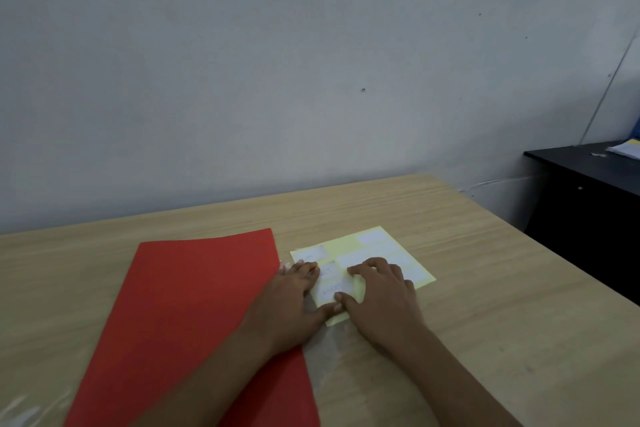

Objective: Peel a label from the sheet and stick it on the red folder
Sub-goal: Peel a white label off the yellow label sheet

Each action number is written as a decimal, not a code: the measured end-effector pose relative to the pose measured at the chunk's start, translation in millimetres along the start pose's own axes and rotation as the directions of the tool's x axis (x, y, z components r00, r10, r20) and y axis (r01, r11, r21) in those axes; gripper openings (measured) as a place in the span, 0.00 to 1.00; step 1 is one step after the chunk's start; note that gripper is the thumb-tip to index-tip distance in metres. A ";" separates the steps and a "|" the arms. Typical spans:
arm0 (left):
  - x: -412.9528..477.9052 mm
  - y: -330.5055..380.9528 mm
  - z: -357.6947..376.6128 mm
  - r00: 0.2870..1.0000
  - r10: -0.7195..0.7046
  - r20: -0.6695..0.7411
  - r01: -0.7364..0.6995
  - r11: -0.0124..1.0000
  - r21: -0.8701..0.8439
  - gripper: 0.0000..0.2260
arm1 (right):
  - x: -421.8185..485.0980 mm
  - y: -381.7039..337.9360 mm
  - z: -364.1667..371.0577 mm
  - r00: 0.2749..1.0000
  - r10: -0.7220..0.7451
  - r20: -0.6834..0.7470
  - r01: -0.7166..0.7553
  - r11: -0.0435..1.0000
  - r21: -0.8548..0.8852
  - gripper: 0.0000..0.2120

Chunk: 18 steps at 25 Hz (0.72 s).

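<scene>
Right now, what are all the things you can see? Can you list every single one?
table: one, light wood, under everything.
folder: one, red, flat on the table, left of the sheet.
label sheet: one, yellow backing with white labels, on the table right of the folder.
white labels: several on the sheet, exact count unclear; some have faint writing.
cabinet: one, black, far right by the wall.
papers: a small pile, pale, on top of the cabinet.
wall: grey, behind the table.
left hand: one, flat on the sheet's left edge, forearm across the folder.
right hand: one, fingers curled on the sheet, picking at a label.
</scene>
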<state>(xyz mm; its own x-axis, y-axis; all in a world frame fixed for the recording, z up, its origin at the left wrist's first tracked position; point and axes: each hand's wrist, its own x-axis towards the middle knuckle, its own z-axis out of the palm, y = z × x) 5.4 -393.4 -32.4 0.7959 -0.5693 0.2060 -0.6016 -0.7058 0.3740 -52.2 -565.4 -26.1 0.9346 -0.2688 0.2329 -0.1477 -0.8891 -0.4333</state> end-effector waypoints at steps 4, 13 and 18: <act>0.7 -1.7 -0.4 1.000 0.005 -0.019 -0.005 1.000 -0.008 0.38 | 0.1 -7.1 -1.8 0.999 0.038 -0.010 -0.038 0.999 0.018 0.20; 3.7 -3.4 -0.5 1.000 -0.023 0.007 0.023 1.000 -0.015 0.40 | 8.3 -21.0 -1.9 0.992 0.123 -0.021 -0.124 0.992 -0.014 0.07; 3.7 -4.5 0.5 1.000 -0.024 0.008 0.024 1.000 -0.008 0.40 | 15.4 -21.4 -4.3 0.989 0.140 0.036 -0.138 0.989 -0.056 0.06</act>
<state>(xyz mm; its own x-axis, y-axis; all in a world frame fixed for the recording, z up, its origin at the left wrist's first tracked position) 11.0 -392.6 -33.8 0.8097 -0.5555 0.1891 -0.5815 -0.7161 0.3862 -36.1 -552.1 -9.5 0.9159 -0.3769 0.1381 -0.2930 -0.8629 -0.4117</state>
